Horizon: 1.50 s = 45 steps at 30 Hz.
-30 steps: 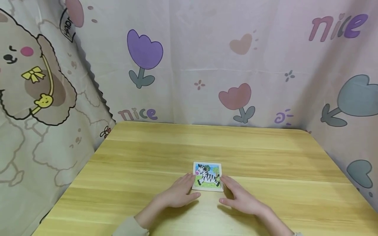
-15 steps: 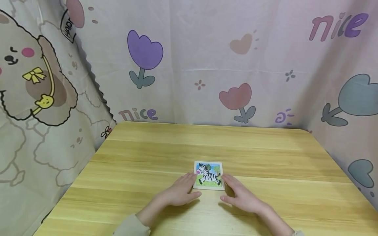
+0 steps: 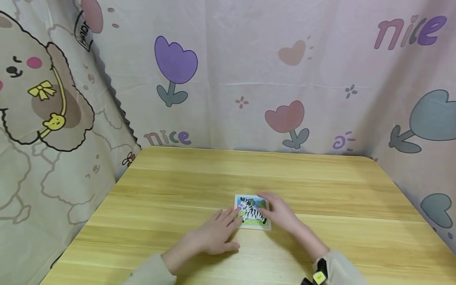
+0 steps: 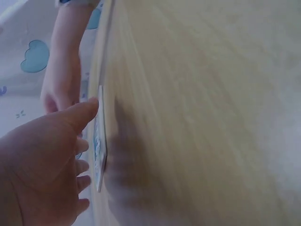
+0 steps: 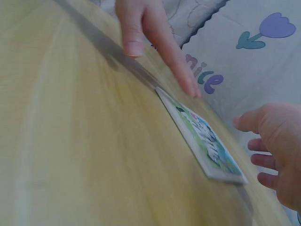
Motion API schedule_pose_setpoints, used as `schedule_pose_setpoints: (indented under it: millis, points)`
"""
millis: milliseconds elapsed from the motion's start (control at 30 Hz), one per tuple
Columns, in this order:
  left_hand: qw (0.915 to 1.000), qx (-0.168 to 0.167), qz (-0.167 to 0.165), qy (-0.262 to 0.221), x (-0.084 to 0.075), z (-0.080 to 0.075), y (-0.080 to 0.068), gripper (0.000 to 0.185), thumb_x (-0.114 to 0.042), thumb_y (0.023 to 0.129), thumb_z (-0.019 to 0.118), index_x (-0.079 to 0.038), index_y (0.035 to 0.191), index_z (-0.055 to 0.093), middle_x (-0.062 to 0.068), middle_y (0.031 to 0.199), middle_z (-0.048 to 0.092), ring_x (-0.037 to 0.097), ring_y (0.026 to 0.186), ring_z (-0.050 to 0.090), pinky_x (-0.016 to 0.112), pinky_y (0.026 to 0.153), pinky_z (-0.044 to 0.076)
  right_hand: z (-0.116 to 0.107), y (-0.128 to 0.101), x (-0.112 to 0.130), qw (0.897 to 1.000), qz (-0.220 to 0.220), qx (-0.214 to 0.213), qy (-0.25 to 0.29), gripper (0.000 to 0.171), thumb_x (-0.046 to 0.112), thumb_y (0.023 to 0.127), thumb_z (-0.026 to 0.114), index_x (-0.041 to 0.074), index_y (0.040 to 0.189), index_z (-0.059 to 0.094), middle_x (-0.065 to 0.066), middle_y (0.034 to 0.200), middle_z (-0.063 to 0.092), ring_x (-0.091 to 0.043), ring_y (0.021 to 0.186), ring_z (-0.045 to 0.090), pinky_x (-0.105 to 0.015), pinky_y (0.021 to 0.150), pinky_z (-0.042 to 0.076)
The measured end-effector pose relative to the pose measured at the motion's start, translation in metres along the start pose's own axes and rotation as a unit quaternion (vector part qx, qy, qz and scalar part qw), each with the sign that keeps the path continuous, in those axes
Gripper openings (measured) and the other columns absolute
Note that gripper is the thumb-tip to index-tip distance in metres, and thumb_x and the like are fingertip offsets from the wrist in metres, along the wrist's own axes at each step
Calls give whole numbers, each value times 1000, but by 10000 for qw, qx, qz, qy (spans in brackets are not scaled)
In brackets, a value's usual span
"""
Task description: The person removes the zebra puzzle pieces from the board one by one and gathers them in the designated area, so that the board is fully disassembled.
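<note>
Now left hand [image 3: 213, 233] flat, fingers relaxed at zebra puzzle's [image 3: 252, 211] left edge; right hand [image 3: 279, 211] spread over its right side. Advice: steady board on worktop [image 3: 178, 186], lift pieces gently.

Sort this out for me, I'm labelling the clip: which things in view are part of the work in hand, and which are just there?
In hand:
- zebra puzzle board, flat on the table
- left hand, fingers straight, fingertips at the board's left edge
- right hand, fingers spread over the board's right side

Just there:
- wooden table
- printed cloth backdrop
</note>
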<state>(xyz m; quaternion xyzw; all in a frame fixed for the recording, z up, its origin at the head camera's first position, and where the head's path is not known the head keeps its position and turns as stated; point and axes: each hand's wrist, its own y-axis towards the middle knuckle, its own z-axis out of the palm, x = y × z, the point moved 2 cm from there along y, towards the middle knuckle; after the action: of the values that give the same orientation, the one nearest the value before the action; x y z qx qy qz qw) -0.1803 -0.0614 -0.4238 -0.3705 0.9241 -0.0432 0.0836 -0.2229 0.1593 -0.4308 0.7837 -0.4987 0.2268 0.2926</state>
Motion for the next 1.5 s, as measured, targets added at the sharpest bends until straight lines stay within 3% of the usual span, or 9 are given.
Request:
schedule_pose_setpoints:
  millis: [167, 300, 567, 867, 1200, 1400, 1500]
  points:
    - [9998, 115, 28, 136, 0, 3, -2, 70, -57, 91, 41, -14, 146, 31, 10, 152, 20, 26, 138, 19, 46, 111, 19, 12, 23, 4, 10000, 59, 35, -54, 45, 16, 80, 71, 3, 121, 59, -13, 120, 58, -31, 113, 51, -49, 96, 41]
    - [9997, 127, 56, 220, 0, 4, -3, 70, -58, 91, 41, -14, 146, 32, 10, 152, 21, 25, 138, 19, 45, 111, 19, 21, 35, 9, 9987, -206, 180, -420, 40, 17, 79, 72, 2, 115, 63, -13, 113, 59, -30, 106, 53, -47, 92, 44]
    - [9992, 123, 160, 359, -1, 4, -6, 71, -58, 91, 41, -14, 145, 32, 11, 152, 21, 25, 139, 19, 43, 111, 20, 34, 41, 10, 9912, -484, 447, -1148, 41, 27, 78, 75, 4, 111, 66, -7, 103, 57, -23, 96, 51, -40, 84, 44]
    - [9995, 82, 176, 254, -2, 5, -5, 73, -56, 90, 45, -11, 145, 31, 12, 152, 19, 24, 139, 18, 41, 111, 20, 33, 43, 12, 9892, -539, 508, -1267, 38, 25, 79, 74, 4, 109, 67, -8, 101, 56, -24, 94, 51, -41, 82, 43]
    - [9996, 69, 260, 68, 0, 4, -5, 72, -55, 89, 47, -9, 144, 34, 14, 151, 21, 26, 138, 20, 40, 111, 21, 36, 53, 16, 9876, -246, 1036, -1150, 30, 13, 81, 69, -1, 107, 62, -9, 101, 53, -22, 91, 52, -38, 84, 48]
    - [9993, 25, 373, 47, 2, 5, -5, 72, -54, 90, 47, -8, 143, 34, 16, 150, 22, 26, 138, 21, 41, 111, 22, 36, 61, 14, 9889, 53, 1286, -748, 26, 9, 79, 71, 2, 100, 57, -8, 99, 51, -18, 87, 51, -34, 81, 49]
    - [9993, 3, 374, 68, 2, 6, -4, 72, -54, 90, 47, -8, 144, 34, 15, 151, 21, 26, 138, 20, 41, 111, 21, 36, 61, 14, 9915, 79, 1235, -414, 25, 5, 78, 71, 3, 96, 54, -5, 92, 51, -16, 81, 50, -30, 73, 48]
